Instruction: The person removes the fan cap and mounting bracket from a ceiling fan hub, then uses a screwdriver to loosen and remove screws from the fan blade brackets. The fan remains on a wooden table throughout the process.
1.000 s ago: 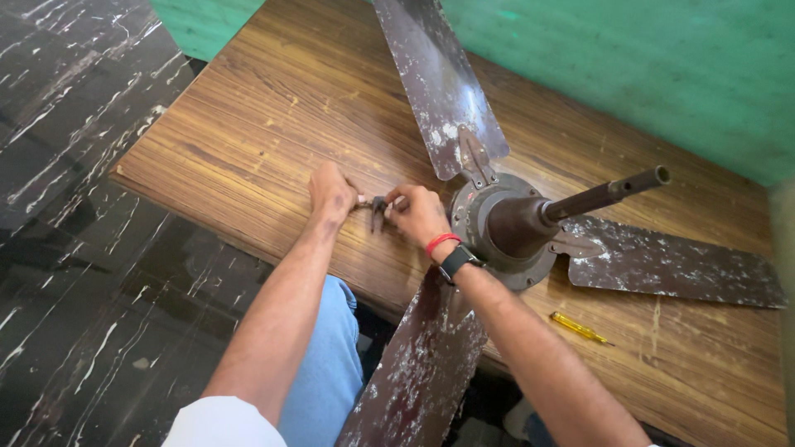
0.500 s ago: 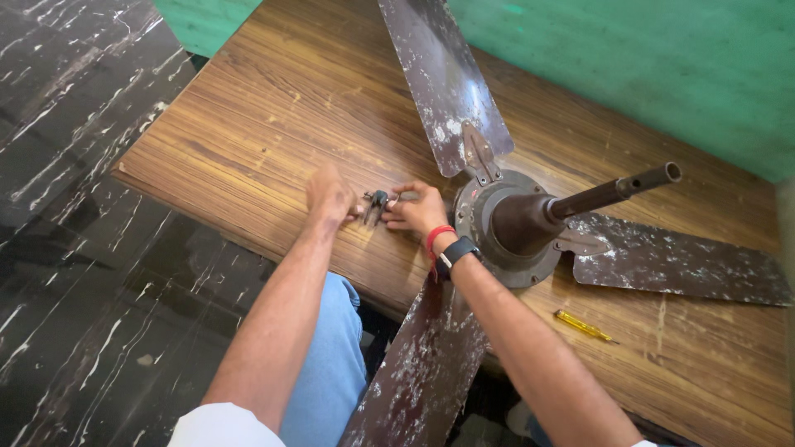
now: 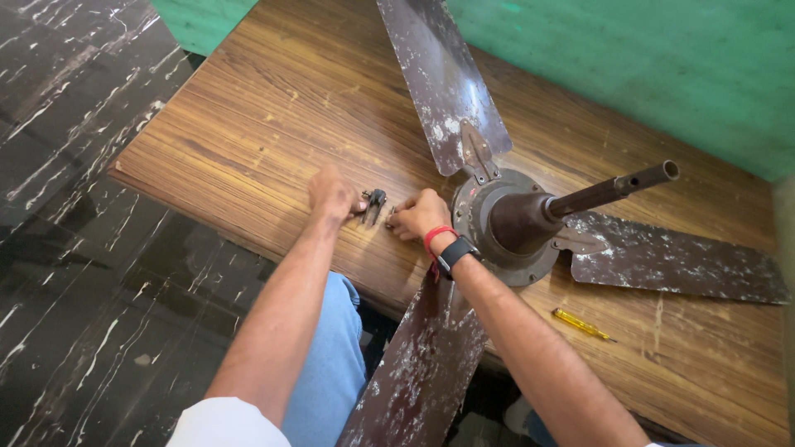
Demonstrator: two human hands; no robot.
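Wooden table (image 3: 248,124): both hands (image 3: 335,194) pinch small dark part (image 3: 374,203).

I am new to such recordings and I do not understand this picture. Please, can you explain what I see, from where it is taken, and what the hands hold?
The picture comes from a camera worn on a person's head, looking down at that person's own two bare hands. On a wooden table lies an old brown ceiling fan with three blades and a rod pointing up to the right. A small yellow screwdriver lies near the table's front edge. The left hand and the right hand meet beside the fan body, at a small dark metal part on the table. The left fingers touch it; whether either hand grips it cannot be told.
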